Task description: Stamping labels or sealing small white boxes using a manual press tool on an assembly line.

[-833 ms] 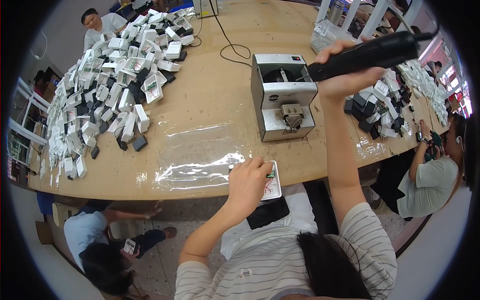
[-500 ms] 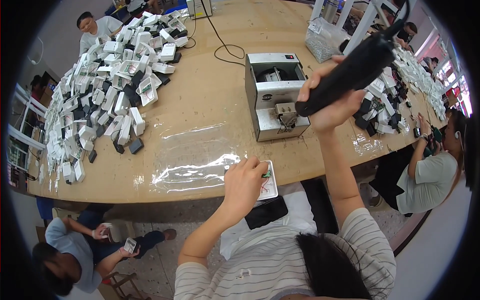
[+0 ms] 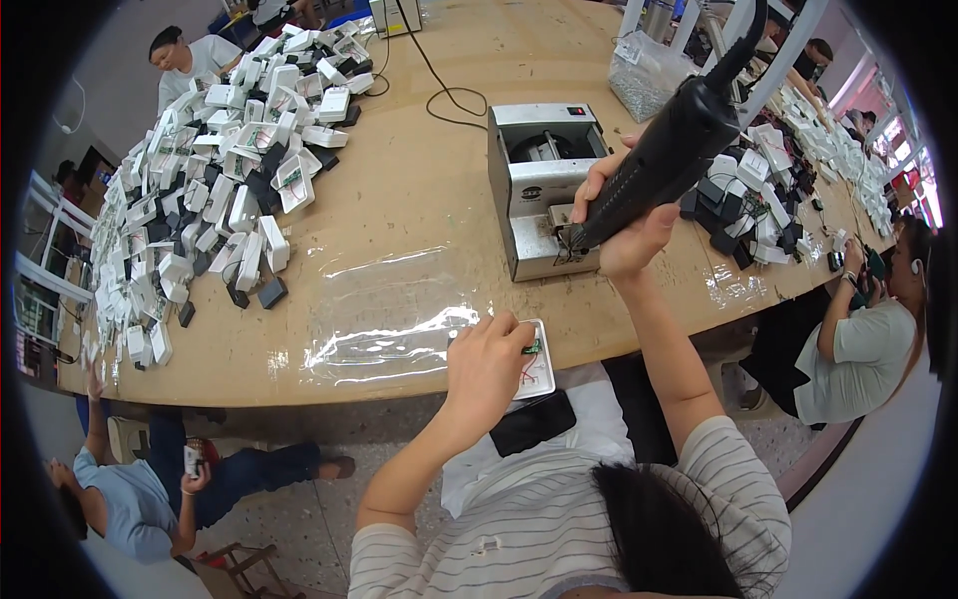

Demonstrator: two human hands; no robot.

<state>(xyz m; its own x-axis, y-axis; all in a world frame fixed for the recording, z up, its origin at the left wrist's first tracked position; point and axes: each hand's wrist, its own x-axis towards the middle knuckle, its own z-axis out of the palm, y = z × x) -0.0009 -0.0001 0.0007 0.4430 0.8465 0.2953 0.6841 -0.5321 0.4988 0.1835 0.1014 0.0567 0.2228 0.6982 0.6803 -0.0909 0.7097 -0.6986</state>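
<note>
My right hand [image 3: 639, 245] is wrapped round a black corded electric screwdriver [image 3: 664, 155], held up at a slant. Its lower end is over the front of a metal screw feeder [image 3: 511, 195]; the tip is hard to make out there. At the table's near edge, my left hand [image 3: 484, 364] is closed over a shallow white plastic case [image 3: 543, 377], its fingers bent over the inside. A green circuit board [image 3: 532, 347] and thin red wires show in the case beside my fingertips. My left palm hides the rest of it.
A big heap of white cases and black boxes [image 3: 239, 150] covers the table's left; a smaller heap [image 3: 748, 200] lies right. A clear bag of small metal parts [image 3: 644, 80] stands behind the feeder. Seated people [image 3: 130, 504] flank me. A black flat object [image 3: 534, 421] rests on my lap.
My right hand has brought the screwdriver left and slightly down, over the feeder's front. My left hand stays put. The person at lower left has turned and stretched an arm toward the heap.
</note>
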